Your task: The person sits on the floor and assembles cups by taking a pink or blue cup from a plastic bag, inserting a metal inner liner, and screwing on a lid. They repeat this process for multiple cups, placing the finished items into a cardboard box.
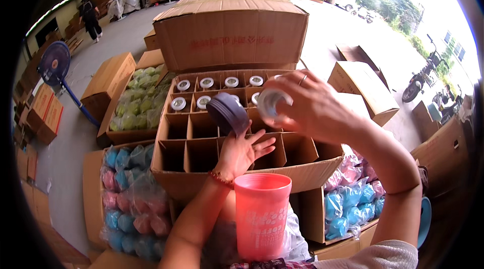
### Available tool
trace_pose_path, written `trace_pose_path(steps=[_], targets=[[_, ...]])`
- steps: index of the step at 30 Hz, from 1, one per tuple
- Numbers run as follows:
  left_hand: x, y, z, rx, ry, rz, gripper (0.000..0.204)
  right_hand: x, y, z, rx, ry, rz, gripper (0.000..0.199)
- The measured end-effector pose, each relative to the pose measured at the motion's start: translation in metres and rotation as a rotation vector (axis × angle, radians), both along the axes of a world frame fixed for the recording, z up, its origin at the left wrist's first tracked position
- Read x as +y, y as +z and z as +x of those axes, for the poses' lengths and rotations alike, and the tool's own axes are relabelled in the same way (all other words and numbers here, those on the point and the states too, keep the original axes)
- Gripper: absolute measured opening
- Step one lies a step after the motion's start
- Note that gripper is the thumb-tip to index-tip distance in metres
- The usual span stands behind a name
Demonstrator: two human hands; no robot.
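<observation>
My left hand (pixel 240 154), palm up, has a dark purple-grey ridged lid (pixel 227 112) between its thumb side and index finger. Its other fingers spread to the right. My right hand (pixel 307 98) grips a whitish, partly clear round lid or cup (pixel 273 102), its fingers curled over the top. Both hands are above a divided cardboard carton (pixel 242 181). White-capped containers (pixel 231 82) fill its far compartments, while the nearer ones show bare cardboard. A coral pink plastic tumbler (pixel 262 216) with white printing stands upright below my hands, between my forearms.
Open boxes of bagged pieces flank the carton: green ones (pixel 143 95), blue and pink ones (pixel 126 201) at left, more (pixel 353 198) at right. The carton's raised flap (pixel 229 42) stands behind. A blue fan (pixel 55 63) is at left, a parked motorbike (pixel 423 72) at right; a person (pixel 89 18) is far off.
</observation>
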State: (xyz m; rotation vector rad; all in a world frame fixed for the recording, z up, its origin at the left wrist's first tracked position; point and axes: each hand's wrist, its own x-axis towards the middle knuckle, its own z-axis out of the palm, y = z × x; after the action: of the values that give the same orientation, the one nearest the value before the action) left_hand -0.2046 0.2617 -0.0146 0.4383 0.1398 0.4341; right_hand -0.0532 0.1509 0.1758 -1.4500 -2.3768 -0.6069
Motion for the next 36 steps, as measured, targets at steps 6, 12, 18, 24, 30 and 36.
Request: trace_pose_path(steps=[6,12,18,24,30,36], targets=[[0.002,0.025,-0.005,-0.203,0.057,-0.036,0.045,-0.015,-0.033,-0.035,-0.454,0.358,-0.072,0.024],[0.011,0.015,-0.008,-0.236,-0.097,-0.169,0.059,-0.008,-0.048,-0.024,-0.51,0.395,-0.078,0.046],[0.001,0.032,-0.005,-0.318,-0.047,-0.234,0.06,0.007,-0.056,0.006,0.491,0.183,-0.058,0.057],[-0.012,0.02,-0.014,-0.111,0.12,0.137,0.045,0.052,-0.115,0.051,1.681,-0.225,-0.605,0.065],[-0.012,-0.026,-0.012,0.172,0.424,0.423,0.036,0.064,-0.142,0.057,1.748,-0.053,-0.735,0.05],[-0.012,0.004,-0.041,0.233,0.25,0.216,0.051,0.022,-0.103,0.015,1.426,0.075,-0.937,0.06]])
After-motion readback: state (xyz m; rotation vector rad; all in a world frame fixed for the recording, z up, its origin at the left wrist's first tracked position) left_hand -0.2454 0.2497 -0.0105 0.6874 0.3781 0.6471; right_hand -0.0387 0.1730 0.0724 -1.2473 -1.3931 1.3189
